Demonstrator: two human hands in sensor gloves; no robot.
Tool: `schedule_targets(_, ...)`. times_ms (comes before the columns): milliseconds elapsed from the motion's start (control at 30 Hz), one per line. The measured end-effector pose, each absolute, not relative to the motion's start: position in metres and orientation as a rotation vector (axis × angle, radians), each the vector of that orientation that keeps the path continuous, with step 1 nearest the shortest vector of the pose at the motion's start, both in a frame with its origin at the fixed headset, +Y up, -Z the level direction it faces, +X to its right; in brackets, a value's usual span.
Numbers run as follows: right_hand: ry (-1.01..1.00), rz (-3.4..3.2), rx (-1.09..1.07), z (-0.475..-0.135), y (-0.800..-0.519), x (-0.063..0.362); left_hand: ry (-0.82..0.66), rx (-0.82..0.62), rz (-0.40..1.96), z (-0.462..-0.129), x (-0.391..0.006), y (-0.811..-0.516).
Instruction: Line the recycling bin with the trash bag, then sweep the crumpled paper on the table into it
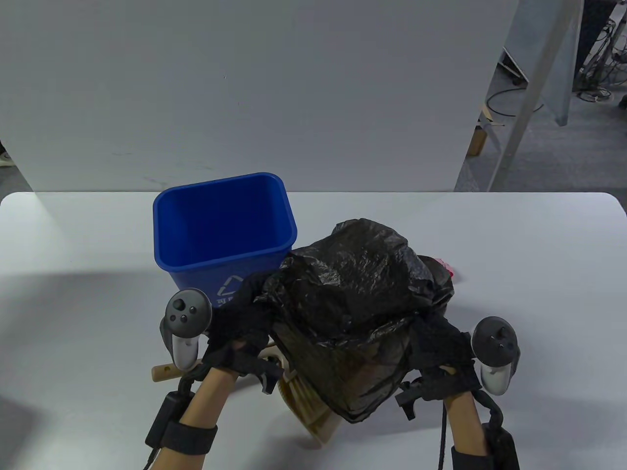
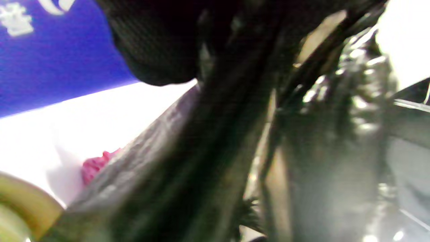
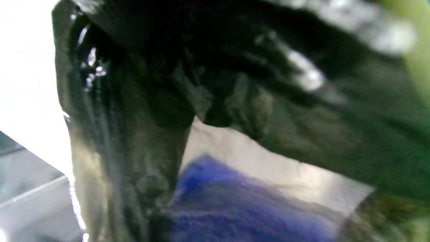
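Note:
An empty blue recycling bin (image 1: 220, 230) stands upright at the middle of the white table (image 1: 73, 303). A black trash bag (image 1: 362, 289) billows just right of it, held up off the table. My left hand (image 1: 245, 313) grips the bag's left edge close to the bin's front wall. My right hand (image 1: 438, 338) grips its right edge. A pink crumpled paper (image 1: 448, 267) peeks out behind the bag on the right. The left wrist view shows the bin wall (image 2: 50, 67), pink paper (image 2: 94, 166) and bag folds (image 2: 235, 151). The right wrist view is filled by bag film (image 3: 127, 117).
A hand brush lies on the table under the bag, its wooden handle (image 1: 164, 372) sticking out left of my left wrist and its bristles (image 1: 303, 396) showing below the bag. A white panel stands behind the table's far edge.

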State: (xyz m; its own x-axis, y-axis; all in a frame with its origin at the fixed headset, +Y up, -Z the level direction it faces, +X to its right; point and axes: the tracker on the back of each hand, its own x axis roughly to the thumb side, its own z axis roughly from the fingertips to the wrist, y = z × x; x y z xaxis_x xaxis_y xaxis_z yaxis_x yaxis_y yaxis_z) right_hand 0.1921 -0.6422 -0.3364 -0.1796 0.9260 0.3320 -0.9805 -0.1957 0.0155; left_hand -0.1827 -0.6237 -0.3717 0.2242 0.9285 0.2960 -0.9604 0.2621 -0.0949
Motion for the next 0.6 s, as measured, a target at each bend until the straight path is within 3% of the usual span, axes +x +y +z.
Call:
schedule_targets(200, -0.306, 1.540, 0.100, -0.336, -0.651, 0.211, -0.225, 0.206, 1.290, -0.373, -0.196, -0.630)
schedule_targets(400, -0.289, 1.522, 0.082, -0.336, -0.652, 0.216, -0.161, 0.131, 1.341, -0.375, -0.200, -0.637)
schedule_targets(500, -0.103, 1.549, 0.299, -0.340, -0.651, 0.200, -0.266, 0.031, 1.378, -0.381, -0.193, -0.642)
schedule_targets(600, -0.050, 1.636, 0.393, -0.338, -0.649, 0.182, -0.427, -0.151, 1.428, -0.384, -0.179, -0.647)
